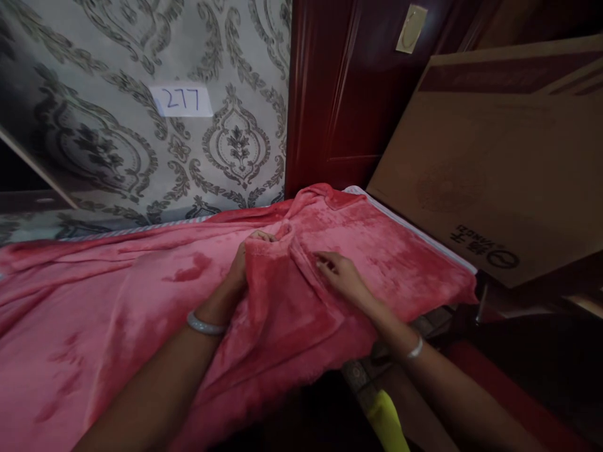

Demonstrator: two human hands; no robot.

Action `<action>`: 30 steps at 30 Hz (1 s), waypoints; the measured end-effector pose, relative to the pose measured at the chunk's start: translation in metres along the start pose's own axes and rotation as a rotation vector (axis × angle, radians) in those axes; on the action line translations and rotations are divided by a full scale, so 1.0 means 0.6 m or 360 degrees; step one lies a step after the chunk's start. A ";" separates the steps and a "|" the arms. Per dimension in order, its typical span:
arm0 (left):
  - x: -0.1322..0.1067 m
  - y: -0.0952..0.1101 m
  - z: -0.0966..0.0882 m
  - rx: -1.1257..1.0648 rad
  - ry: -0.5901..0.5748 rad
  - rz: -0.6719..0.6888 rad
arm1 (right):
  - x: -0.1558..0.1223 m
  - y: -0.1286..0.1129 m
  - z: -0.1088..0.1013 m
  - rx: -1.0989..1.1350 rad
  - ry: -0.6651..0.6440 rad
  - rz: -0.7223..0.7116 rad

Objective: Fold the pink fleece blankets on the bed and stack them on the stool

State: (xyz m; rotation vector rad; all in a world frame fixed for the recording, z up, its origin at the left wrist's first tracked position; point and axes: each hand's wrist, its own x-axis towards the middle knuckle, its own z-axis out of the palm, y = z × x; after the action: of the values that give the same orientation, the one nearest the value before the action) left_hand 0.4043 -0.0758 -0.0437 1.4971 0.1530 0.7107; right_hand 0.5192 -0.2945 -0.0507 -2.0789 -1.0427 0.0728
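Observation:
A large pink plush blanket (117, 301) lies spread over a bed and hangs over its near edge. My left hand (242, 267) is closed on a raised fold of the blanket near the middle, fingers curled over the fold's top. My right hand (342, 276) lies on the blanket just right of that fold, its fingers bent and pressing into the cloth. Each wrist carries a pale bangle.
A patterned headboard or wall (141, 125) bears a paper label reading 277 (181, 100). A dark red wooden door (348, 94) stands behind. A big cardboard box (494, 169) leans at the right. A yellow object (386, 420) shows low near the floor.

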 end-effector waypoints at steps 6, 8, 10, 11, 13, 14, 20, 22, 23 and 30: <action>-0.006 0.010 0.011 -0.0049 -0.0169 -0.0105 | -0.161 0.027 0.032 -0.0022 0.0250 -0.0309; -0.008 0.005 0.018 -0.0079 -0.0132 -0.0049 | -0.175 0.028 0.050 -0.0150 0.0353 -0.0391; -0.010 0.001 0.023 -0.0076 -0.0142 -0.0018 | -0.176 0.027 0.064 -0.0294 0.0355 -0.0481; -0.011 0.000 0.025 -0.0063 -0.0154 -0.0011 | -0.175 0.026 0.068 -0.0356 0.0324 -0.0523; -0.012 0.000 0.025 -0.0036 -0.0159 0.0001 | -0.172 0.023 0.068 -0.0425 0.0248 -0.0576; -0.012 0.001 0.025 -0.0025 -0.0152 0.0000 | -0.171 0.021 0.065 -0.0426 0.0214 -0.0581; -0.011 0.005 0.026 0.0160 -0.0273 0.0009 | -0.127 0.008 0.003 -0.0120 0.0021 -0.0438; -0.011 0.005 0.027 0.0178 -0.0284 0.0017 | -0.090 0.001 -0.008 -0.0127 0.0082 -0.0361; -0.011 0.005 0.026 0.0165 -0.0269 0.0009 | -0.070 -0.003 -0.007 -0.0168 0.0088 -0.0358; -0.004 -0.006 0.015 0.0043 -0.0091 0.0011 | -0.030 -0.013 0.080 -0.0338 -0.0385 -0.0552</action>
State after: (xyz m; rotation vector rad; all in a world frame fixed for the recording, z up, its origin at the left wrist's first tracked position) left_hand 0.4085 -0.0845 -0.0469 1.5424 0.1147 0.6729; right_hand 0.4844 -0.2744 -0.0837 -2.0778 -1.6066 0.0400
